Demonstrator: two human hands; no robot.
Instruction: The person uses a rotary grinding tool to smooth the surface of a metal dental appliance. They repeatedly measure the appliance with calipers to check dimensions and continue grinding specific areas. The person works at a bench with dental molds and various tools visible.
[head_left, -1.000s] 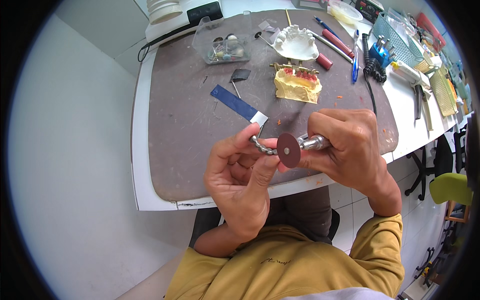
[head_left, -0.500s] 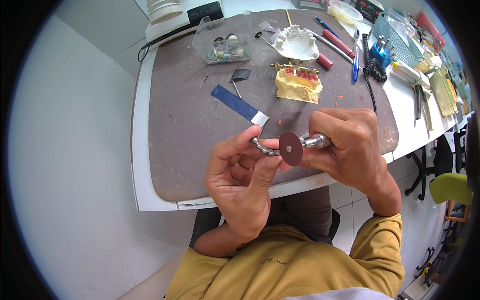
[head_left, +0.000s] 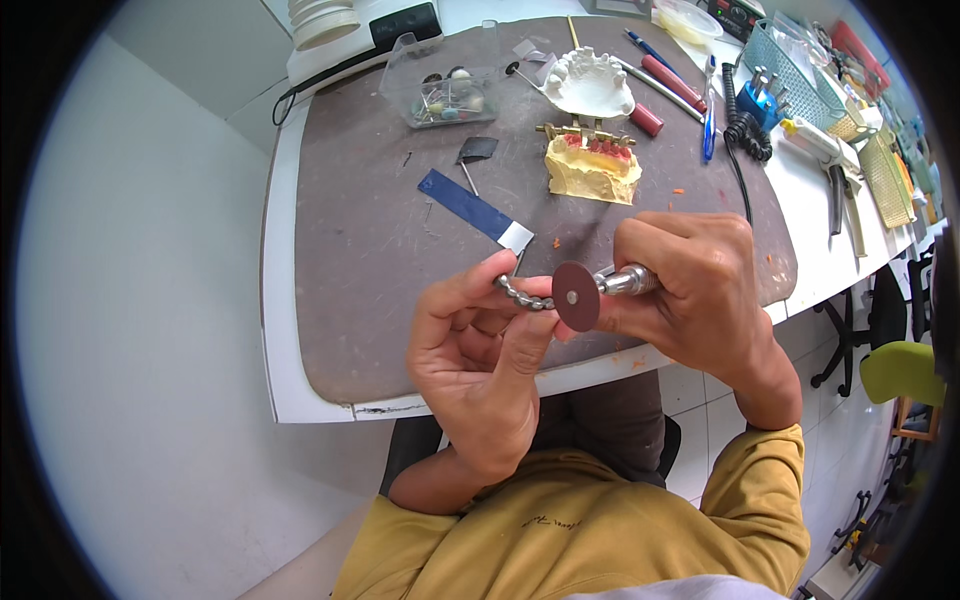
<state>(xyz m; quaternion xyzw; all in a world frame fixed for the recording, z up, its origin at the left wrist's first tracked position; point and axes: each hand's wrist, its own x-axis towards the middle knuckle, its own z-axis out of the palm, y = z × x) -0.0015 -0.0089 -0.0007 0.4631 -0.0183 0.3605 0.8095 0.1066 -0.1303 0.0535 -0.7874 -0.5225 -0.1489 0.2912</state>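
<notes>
Between the thumb and fingers of my left hand (head_left: 480, 355) is a curved, silvery metal dental bridge (head_left: 523, 295), beaded like a row of teeth. My right hand (head_left: 690, 290) is wrapped round a metal rotary handpiece (head_left: 628, 281). A thin reddish-brown cutting disc (head_left: 576, 297) is mounted on its tip, beside the right end of the bridge and hiding part of it. Whether disc and metal touch, I cannot tell. Beyond my hands stands a hinged dental articulator, with a yellow plaster model (head_left: 592, 172) bearing red wax and a white plaster model (head_left: 588, 85).
A blue strip (head_left: 465, 207) with a white end and a mounted dark abrasive piece (head_left: 478, 150) lie left on the brown mat (head_left: 350, 250). Behind them is a clear box (head_left: 445, 85) of small burs. Pens, a toothbrush (head_left: 710, 110), a coiled cord (head_left: 745, 135) and baskets (head_left: 795, 75) line the right.
The whole view has shifted very slightly, with the things appearing a little further left. Both hands keep the same grip, and the disc stays beside the bridge.
</notes>
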